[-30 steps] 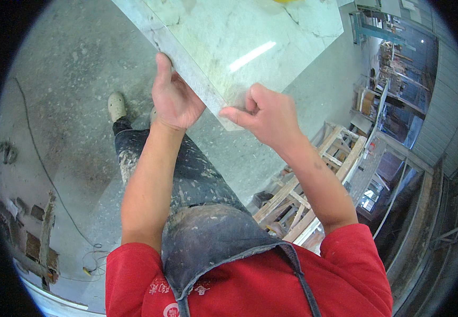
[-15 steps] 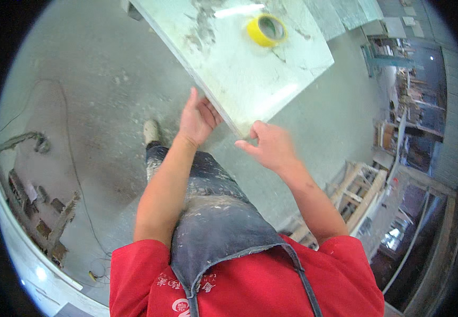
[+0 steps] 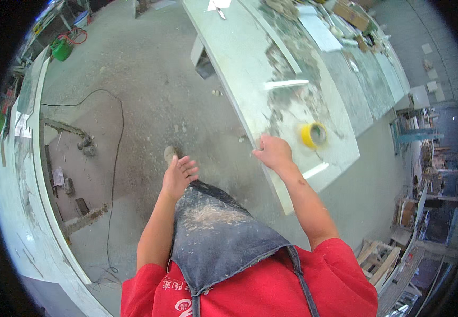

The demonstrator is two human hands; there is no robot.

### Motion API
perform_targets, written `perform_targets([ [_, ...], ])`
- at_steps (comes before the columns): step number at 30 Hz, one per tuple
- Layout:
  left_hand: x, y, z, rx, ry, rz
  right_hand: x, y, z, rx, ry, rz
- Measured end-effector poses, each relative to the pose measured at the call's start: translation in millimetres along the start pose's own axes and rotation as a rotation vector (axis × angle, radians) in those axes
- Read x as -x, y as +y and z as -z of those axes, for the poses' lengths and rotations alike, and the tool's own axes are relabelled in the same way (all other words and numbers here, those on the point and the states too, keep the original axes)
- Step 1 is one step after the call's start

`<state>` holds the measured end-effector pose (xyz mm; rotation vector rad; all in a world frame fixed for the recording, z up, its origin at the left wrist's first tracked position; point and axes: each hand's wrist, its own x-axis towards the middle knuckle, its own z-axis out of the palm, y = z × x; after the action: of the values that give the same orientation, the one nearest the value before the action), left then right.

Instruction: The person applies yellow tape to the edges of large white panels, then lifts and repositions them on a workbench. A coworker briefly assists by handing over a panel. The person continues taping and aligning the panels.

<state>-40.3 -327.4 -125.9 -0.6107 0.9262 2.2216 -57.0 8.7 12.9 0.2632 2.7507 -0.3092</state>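
My left hand (image 3: 178, 177) is in the air left of a pale, glossy stone slab (image 3: 250, 79), over the floor, with its fingers apart and nothing in it. My right hand (image 3: 274, 153) is at the slab's left edge, near its closest corner. Its fingers are curled closed; whatever they may hold is hidden, and I cannot tell if the hand touches the edge. On the slab, just right of this hand, a roll of yellow tape (image 3: 313, 136) lies near the right edge. A thin pale strip (image 3: 271, 34) lies farther up the slab.
Beyond it, another table (image 3: 369, 84) carries boards and clutter. A long marbled slab (image 3: 20, 174) runs along the left. A dark cable (image 3: 121, 124) crosses the floor. Wooden frames (image 3: 379, 262) stand at lower right, and a green container (image 3: 61, 49) stands at far left.
My left hand has come away from the slab's edge. My right hand has gone from the near corner farther up along the left edge. The view has shifted, showing more of the slab.
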Motion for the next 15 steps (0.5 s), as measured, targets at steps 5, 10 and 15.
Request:
perform_targets([
  [5,-33,88,52,0.118,0.069,-0.059,-119,-49,26,0.007,0.065,-0.02],
  [10,-46,196,90,0.14,0.145,-0.114,-226,-103,66,0.022,0.165,0.014],
  [15,-70,298,110,0.135,0.161,-0.196,-327,-144,89,0.031,0.234,0.032],
])
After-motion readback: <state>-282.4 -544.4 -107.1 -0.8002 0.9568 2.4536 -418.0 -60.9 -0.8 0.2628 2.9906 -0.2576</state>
